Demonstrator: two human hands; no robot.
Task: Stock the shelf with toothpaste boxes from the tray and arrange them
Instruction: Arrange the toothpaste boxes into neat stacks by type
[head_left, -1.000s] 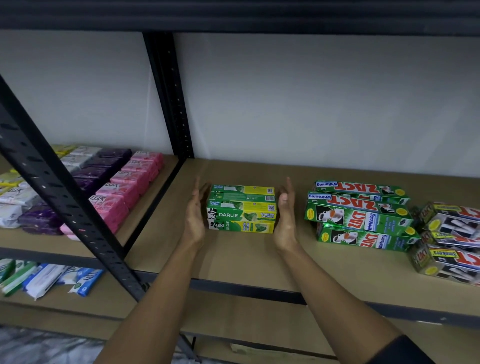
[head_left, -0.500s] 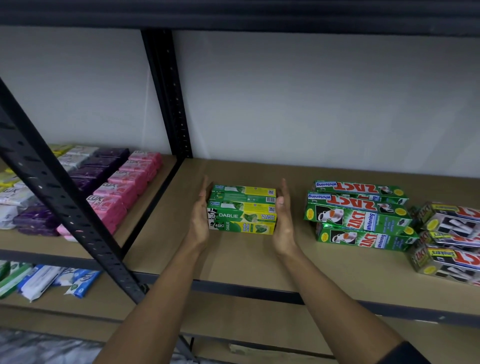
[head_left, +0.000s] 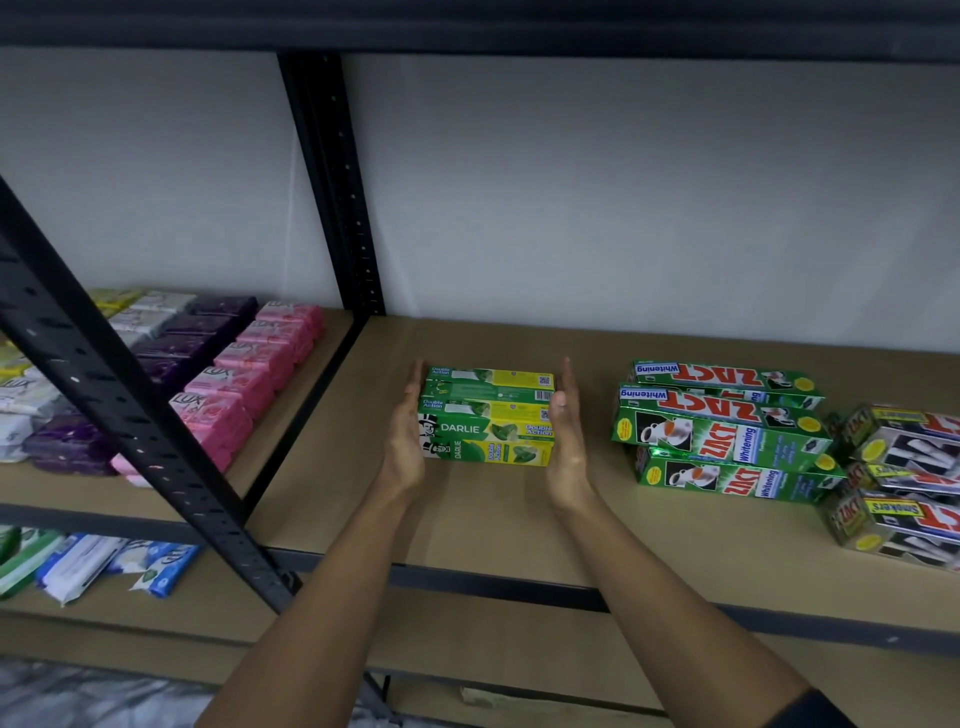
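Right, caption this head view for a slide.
Left hand and right hand flank the Darlie stack on the shelf, Zact boxes alongside.

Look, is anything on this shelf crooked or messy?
Yes. The green Zact boxes sit skewed, not square with each other, and the silver Zact boxes at the far right lean in a jumble. The Darlie boxes between the left hand and right hand look tidy.

Pink Lux soap bars (head_left: 249, 384) lie in rows beside purple soap bars (head_left: 192, 332); pale white and yellow bars (head_left: 145, 306) lie further left. A black perforated upright (head_left: 337, 182) stands against the white wall (head_left: 623, 197). A second black upright (head_left: 104, 374) crosses the foreground. Blue-and-white packs (head_left: 83, 561) lie one level below.
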